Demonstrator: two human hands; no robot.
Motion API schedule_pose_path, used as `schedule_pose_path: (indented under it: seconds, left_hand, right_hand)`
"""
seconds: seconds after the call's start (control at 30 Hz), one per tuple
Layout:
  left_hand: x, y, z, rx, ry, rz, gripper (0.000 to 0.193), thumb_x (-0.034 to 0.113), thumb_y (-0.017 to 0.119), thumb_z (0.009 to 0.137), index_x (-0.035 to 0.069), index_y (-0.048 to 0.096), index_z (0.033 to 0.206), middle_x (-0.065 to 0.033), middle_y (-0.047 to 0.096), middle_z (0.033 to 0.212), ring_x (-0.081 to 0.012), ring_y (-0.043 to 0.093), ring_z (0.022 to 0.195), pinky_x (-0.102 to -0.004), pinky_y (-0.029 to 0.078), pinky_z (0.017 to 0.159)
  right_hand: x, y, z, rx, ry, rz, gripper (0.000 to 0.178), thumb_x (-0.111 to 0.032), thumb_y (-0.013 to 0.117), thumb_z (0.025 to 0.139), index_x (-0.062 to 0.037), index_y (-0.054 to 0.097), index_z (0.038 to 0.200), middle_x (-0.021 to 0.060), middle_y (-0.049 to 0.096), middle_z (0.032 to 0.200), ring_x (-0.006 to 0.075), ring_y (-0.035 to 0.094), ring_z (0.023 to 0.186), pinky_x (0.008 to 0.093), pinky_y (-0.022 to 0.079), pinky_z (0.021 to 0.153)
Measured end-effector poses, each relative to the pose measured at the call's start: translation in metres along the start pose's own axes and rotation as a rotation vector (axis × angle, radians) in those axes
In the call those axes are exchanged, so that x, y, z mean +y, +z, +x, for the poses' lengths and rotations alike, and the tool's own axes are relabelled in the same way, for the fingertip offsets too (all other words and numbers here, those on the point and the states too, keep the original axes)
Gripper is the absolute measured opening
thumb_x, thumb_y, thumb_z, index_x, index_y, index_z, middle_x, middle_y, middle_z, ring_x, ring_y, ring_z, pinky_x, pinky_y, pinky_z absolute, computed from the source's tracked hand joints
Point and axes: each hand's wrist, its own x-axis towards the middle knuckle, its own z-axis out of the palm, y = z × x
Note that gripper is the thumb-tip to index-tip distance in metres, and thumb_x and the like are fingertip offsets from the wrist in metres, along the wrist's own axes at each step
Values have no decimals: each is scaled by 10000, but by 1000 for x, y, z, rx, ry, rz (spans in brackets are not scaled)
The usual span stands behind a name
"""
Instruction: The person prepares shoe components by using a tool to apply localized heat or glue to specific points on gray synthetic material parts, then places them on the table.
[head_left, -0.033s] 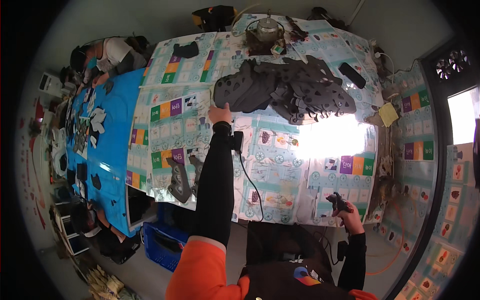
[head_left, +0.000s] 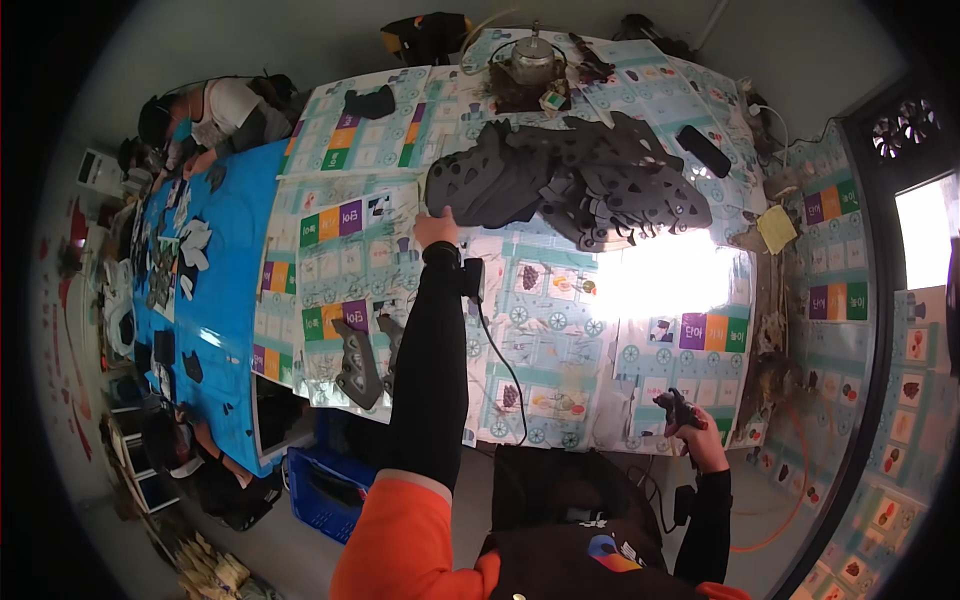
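Note:
A layered pile of dark grey flat cut pieces (head_left: 590, 180), perforated with holes, spreads across the far middle of the table. At its left end my left hand (head_left: 437, 229) is closed at the near edge of the outermost piece (head_left: 452, 190), thumb on top; the other fingertips are partly hidden. My right hand (head_left: 703, 438) is wrapped round a dark pistol-shaped spray gun (head_left: 678, 408) near the table's front right corner. Two more grey cut pieces lie by my left forearm, one curved piece (head_left: 357, 366) plainly visible. Another grey piece (head_left: 370, 102) lies at the far left of the table.
A lidded metal pot (head_left: 534, 62) stands at the table's far edge. A black phone-like slab (head_left: 704, 151) and yellow paper (head_left: 777, 229) lie right. Leftward, two people work at a blue table (head_left: 235, 220). A blue crate (head_left: 318, 495) sits below the front edge. A cable hangs from my left wrist.
My left hand and the outermost grey piece have shifted very slightly left. My right hand stays in place with the spray gun.

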Motion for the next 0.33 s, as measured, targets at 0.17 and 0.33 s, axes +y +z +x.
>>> schedule_pose_path:
  seconds: [0.17,0.33]
  left_hand:
    - [-45,10,65,-221,-445,-565,349,342,837,858,22,792,988,-177,778,890,-368,757,846,-473,593,797]
    - [-29,0,46,-146,-204,-408,220,288,851,847,82,830,921,-134,793,844,-304,776,816,-440,605,784]
  right_hand:
    - [12,1,7,-9,-3,21,366,-39,573,791,-40,656,1147,37,711,907,129,693,833,272,482,513]
    - [5,8,9,-6,-2,25,377,-53,589,799,-26,650,1169,70,733,920,146,692,847,275,491,533]
